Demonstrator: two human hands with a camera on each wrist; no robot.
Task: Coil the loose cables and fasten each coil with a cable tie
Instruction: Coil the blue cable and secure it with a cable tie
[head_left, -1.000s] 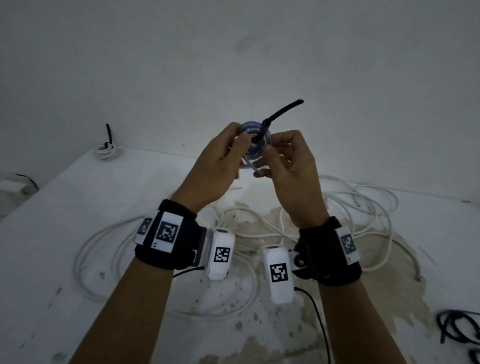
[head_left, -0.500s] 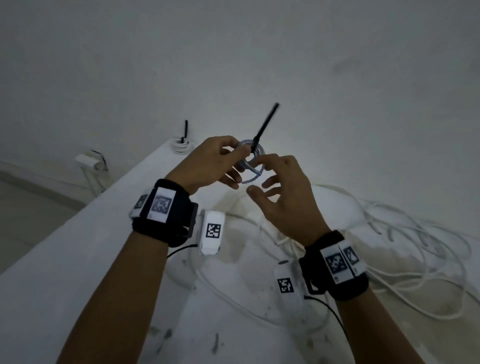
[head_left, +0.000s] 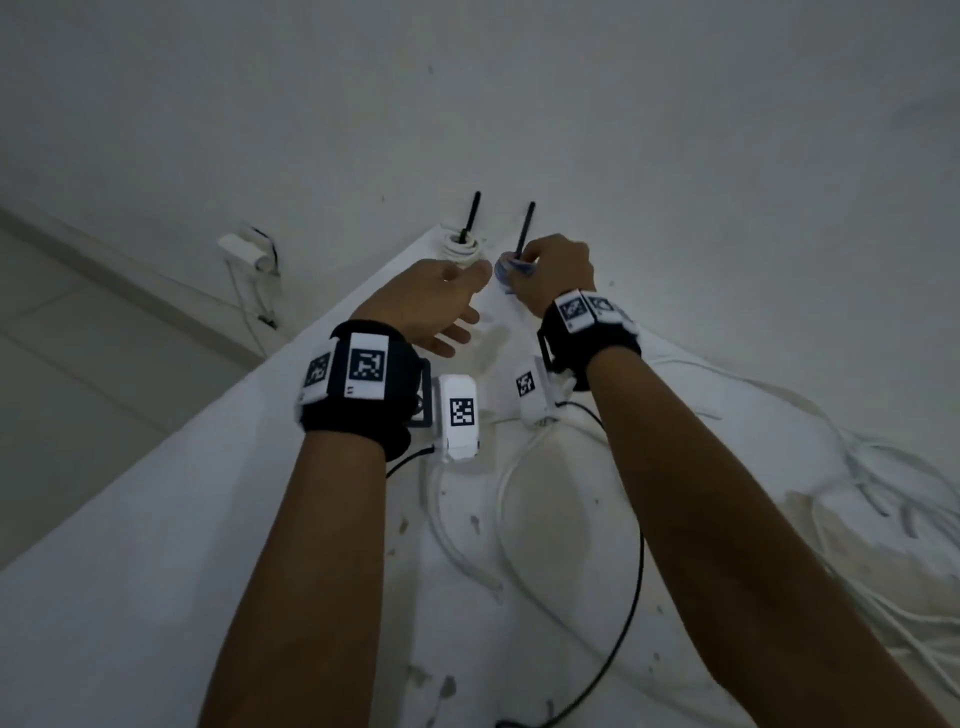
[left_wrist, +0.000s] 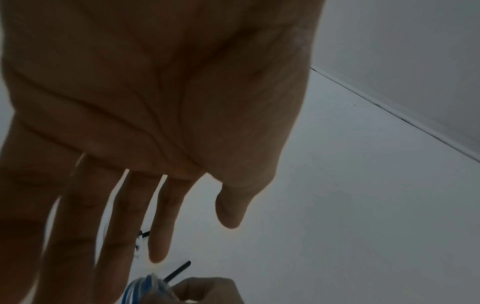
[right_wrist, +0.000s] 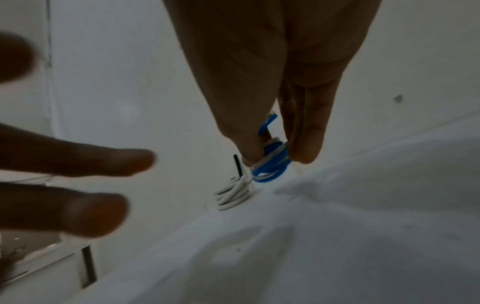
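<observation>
My right hand (head_left: 550, 270) pinches a small blue-and-white cable coil (right_wrist: 272, 164) between thumb and fingers, just above the far corner of the white table (head_left: 156, 545). The coil's black cable tie (head_left: 524, 226) sticks straight up from it. Beside it on the table lies a white coil (head_left: 460, 249), also bound by a black tie (head_left: 470, 215). That white coil (right_wrist: 235, 194) shows under my fingers in the right wrist view. My left hand (head_left: 436, 306) hovers just left of the blue coil (left_wrist: 141, 288), fingers straight and spread, holding nothing.
Loose white cables (head_left: 857, 467) sprawl over the right side of the table, and one long loop (head_left: 467, 545) runs under my forearms. A thin black wire (head_left: 631, 597) trails from my right wrist. The table's left edge drops to the floor, where a white plug (head_left: 244, 249) sits by the wall.
My left hand let go of the blue coil and opened. My right hand took the coil and carried it out to the far corner, beside the white tied coil.
</observation>
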